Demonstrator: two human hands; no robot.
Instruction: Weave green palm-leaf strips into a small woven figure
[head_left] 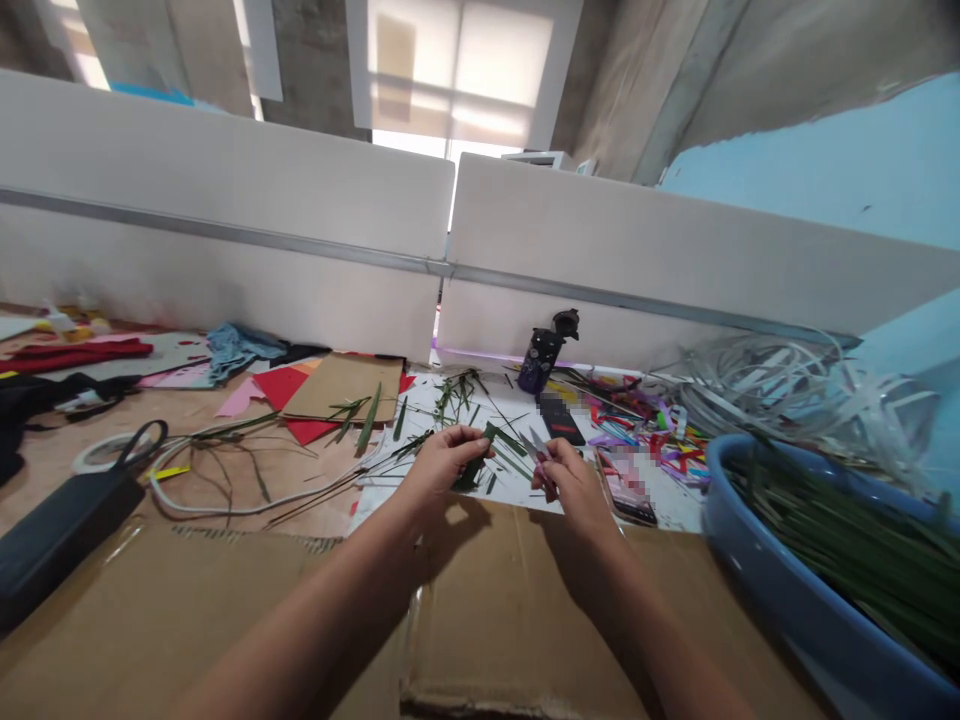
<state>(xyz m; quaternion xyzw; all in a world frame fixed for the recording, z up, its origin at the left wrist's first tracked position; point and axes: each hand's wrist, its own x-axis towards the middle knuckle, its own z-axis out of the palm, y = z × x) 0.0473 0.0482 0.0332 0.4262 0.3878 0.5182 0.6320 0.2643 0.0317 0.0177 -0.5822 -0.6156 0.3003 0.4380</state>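
As forearms (330,600) slant inward, the left hand (442,462) pinches leaf (472,466); the right hand (568,480) grips scissors (535,443).

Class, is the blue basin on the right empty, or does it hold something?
The blue basin is not empty: long green leaves lie heaped inside. How full, I cannot tell; the frame cuts it off.

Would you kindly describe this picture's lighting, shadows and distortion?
Head view: the window glows brightly behind; shadows of the left hand and right hand fall on the cardboard; the blue tub looks stretched at the edge; mosaic patches partly cover the pinkish phone.
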